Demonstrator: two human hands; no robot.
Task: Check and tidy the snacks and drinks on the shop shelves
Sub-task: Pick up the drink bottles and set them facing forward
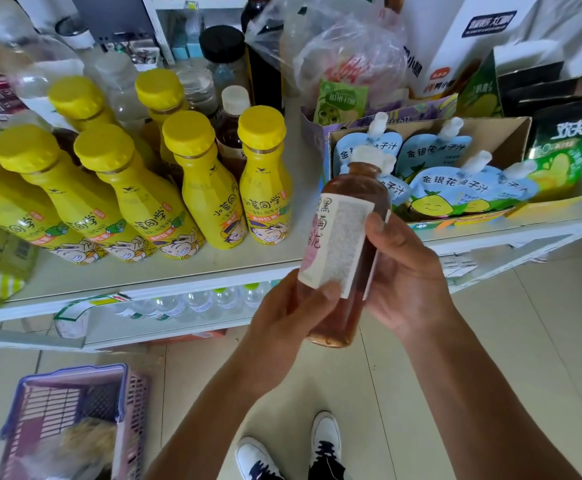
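A brown tea bottle [346,202] with a white cap and a pale printed label is held tilted in front of the shelf edge, label side toward me. My left hand [284,320] grips its lower part from the left, thumb on the label. My right hand [404,271] grips it from the right, thumb on the label's edge. On the white shelf [165,271] to the left stand several yellow bottles [265,178] with yellow caps. A second brown bottle [232,129] with a white cap stands behind them.
A cardboard tray [511,133] of pale blue spouted juice pouches [449,188] sits on the shelf to the right, with a green snack bag [566,147] beside it. A pink plastic basket [75,420] stands on the tiled floor at lower left. Water bottles fill the lower shelf.
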